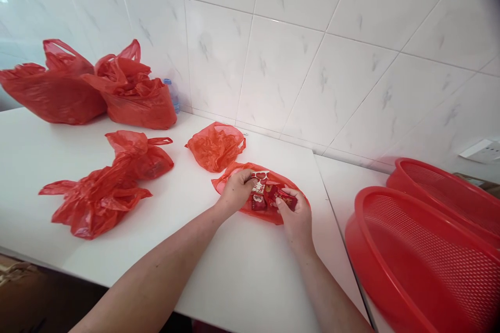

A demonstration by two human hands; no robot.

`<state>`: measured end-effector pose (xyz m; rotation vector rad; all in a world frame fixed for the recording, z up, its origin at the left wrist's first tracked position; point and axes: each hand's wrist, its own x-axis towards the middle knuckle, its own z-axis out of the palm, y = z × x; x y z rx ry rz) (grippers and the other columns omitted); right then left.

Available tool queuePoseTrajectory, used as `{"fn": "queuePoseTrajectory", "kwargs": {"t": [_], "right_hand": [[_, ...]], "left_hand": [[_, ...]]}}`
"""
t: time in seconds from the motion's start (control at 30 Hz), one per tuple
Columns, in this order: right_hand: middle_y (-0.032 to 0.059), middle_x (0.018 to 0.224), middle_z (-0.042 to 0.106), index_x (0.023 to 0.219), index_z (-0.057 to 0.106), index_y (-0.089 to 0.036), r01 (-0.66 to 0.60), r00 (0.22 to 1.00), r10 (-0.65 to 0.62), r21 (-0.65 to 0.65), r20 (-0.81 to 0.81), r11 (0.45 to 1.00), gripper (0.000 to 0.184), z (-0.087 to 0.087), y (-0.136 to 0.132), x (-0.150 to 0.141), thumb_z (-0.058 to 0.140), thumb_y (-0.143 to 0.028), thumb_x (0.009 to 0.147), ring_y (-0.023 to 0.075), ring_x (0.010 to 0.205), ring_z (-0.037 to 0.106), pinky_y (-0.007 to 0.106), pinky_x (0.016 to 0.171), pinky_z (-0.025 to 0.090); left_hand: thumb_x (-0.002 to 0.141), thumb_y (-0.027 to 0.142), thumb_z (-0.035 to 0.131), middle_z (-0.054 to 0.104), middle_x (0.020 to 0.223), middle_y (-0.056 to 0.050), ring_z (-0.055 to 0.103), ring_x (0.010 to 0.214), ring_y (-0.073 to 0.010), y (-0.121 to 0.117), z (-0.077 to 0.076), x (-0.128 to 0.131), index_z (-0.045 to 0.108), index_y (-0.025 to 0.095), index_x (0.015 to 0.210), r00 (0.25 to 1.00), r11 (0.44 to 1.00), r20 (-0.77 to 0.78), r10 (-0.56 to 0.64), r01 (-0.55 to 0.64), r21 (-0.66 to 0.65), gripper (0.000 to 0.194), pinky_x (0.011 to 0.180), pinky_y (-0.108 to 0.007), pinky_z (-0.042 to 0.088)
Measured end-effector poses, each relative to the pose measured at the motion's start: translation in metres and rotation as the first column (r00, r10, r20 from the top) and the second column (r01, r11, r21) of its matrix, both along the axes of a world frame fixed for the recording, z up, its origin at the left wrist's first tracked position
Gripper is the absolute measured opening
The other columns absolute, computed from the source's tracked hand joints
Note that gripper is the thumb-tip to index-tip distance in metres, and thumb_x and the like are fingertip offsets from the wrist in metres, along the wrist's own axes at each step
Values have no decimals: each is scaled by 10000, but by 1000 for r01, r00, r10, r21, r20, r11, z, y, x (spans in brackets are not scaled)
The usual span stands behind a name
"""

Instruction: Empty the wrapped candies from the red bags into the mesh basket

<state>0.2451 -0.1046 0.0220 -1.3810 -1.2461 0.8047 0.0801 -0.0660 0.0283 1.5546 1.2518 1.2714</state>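
An opened red plastic bag lies on the white table, with several small red and white printed packets inside it. Over its left part, my left hand pinches a white packet with red heart shapes. My right hand, at the bag's right side, has thumb and fingers closed on a dark red packet with gold print. What exactly the packets contain cannot be seen. Just behind this bag sits a crumpled red plastic bag.
Loose red bags lie on the table at left. Two full red bags and a plastic bottle stand farther back. Large red perforated baskets are at right. A tiled wall bounds the back, with a white socket.
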Motion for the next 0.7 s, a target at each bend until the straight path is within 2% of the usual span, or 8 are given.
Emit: {"fn": "queuePoseTrajectory", "kwargs": {"t": [0.1,0.3,0.47,0.7], "right_hand": [[66,1073,636,1033,586,-211,-22,996,20,-25,-90,999,295,-1,1,1,575,-282,746,214,889,633,349,743,545],[49,1019,658,1065,569,-210,-81,976,75,-21,-205,996,308,-1,2,0,551,-264,762,200,862,649,352,766,551],[61,1094,640,1063,596,-207,-86,983,78,-43,-167,995,322,-2,2,2,579,-284,751,209,903,634,346,750,553],[53,1030,658,1049,609,-198,-94,976,80,-61,-202,994,323,-1,3,5,595,-294,741,194,864,631,322,707,548]], "left_hand": [[807,246,469,539,658,25,495,630,-123,-1,-1,1,561,189,743,998,997,-30,59,-57,54,125,576,-248,383],[820,249,470,621,787,3,574,738,-155,2,-11,2,560,220,931,998,998,16,58,-58,38,146,652,-274,437],[797,227,488,627,785,11,576,725,-151,0,-8,3,573,219,891,996,996,-25,83,-82,45,127,659,-277,443],[783,209,494,638,799,9,574,733,-155,-4,-1,3,603,215,883,986,989,-105,132,-123,84,148,681,-286,451]]}}
